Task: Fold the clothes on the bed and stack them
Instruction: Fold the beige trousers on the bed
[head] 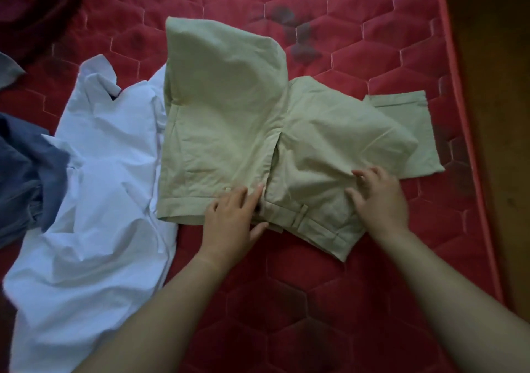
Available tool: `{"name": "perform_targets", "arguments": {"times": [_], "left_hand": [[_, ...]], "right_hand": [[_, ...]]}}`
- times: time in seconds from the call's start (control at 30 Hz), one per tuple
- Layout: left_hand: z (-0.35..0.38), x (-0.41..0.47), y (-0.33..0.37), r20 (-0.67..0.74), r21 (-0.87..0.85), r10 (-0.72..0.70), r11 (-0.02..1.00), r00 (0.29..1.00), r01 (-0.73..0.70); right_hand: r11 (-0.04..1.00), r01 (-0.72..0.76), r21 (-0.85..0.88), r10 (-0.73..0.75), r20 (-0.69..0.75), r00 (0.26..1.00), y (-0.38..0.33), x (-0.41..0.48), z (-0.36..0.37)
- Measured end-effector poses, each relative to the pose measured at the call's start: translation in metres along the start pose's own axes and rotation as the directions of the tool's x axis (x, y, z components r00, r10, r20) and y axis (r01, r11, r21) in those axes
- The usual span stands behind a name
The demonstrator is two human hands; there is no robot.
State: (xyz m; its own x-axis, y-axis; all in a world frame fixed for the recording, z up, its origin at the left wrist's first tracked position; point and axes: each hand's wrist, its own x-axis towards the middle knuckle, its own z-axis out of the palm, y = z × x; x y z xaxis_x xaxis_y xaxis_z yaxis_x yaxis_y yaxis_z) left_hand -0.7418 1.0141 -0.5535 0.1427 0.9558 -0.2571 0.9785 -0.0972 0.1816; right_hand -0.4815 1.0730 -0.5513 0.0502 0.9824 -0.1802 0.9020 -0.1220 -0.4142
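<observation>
- A pair of beige trousers (229,131) lies partly folded in the middle of a red quilted mattress (315,301), seen from the head camera of the person working over it.
- The waistband, with a belt loop (299,214), is on the near edge. One leg is doubled back towards the top of the frame, and a hemmed leg end (401,100) sticks out to the right.
- The left hand (232,220) rests flat on the trousers beside the fly, with its fingers straight and spread.
- The right hand (380,200) sits on the cloth further right, well apart from the left, with its fingers bent and their tips on the fabric. Whether they pinch a fold cannot be told.
- A crumpled white shirt (100,200) lies just left of the trousers, and its edge runs under them.
- A blue garment (25,171) is bunched at the far left, overlapping the shirt.
- A dark red cloth (37,5) fills the upper left corner, with a scrap of grey cloth (8,71) below it at the frame's edge.
- Dark stains (289,25) mark the mattress above the trousers.
- A brown floor (502,114) shows past the mattress's right edge.
</observation>
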Motion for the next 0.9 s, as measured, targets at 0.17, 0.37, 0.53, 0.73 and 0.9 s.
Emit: {"name": "perform_targets", "arguments": {"times": [0.17, 0.37, 0.53, 0.73, 0.9], "left_hand": [[-0.001, -0.017, -0.022, 0.025, 0.002, 0.025, 1.0, 0.999, -0.025], [0.0, -0.03, -0.07, -0.059, 0.075, 0.102, 0.992, 0.993, -0.097], [0.012, -0.019, -0.08, -0.103, 0.019, 0.122, 0.993, 0.987, -0.121], [-0.004, -0.01, -0.092, -0.143, -0.233, 0.19, 0.947, 0.971, -0.22], [-0.027, -0.04, -0.069, -0.225, -0.23, 0.217, 0.935, 0.95, -0.268]], "right_hand": [[0.97, 0.242, -0.027, -0.239, 0.089, 0.967, -0.011, -0.062, 0.034], [0.952, 0.3, -0.066, -0.284, 0.185, 0.941, 0.005, -0.086, 0.078], [0.936, 0.351, 0.029, -0.353, 0.079, 0.932, 0.014, -0.079, 0.081], [0.935, 0.316, 0.16, -0.31, -0.061, 0.949, 0.018, -0.076, 0.053], [0.948, 0.307, 0.082, -0.288, -0.19, 0.939, 0.035, -0.08, -0.009]]}}
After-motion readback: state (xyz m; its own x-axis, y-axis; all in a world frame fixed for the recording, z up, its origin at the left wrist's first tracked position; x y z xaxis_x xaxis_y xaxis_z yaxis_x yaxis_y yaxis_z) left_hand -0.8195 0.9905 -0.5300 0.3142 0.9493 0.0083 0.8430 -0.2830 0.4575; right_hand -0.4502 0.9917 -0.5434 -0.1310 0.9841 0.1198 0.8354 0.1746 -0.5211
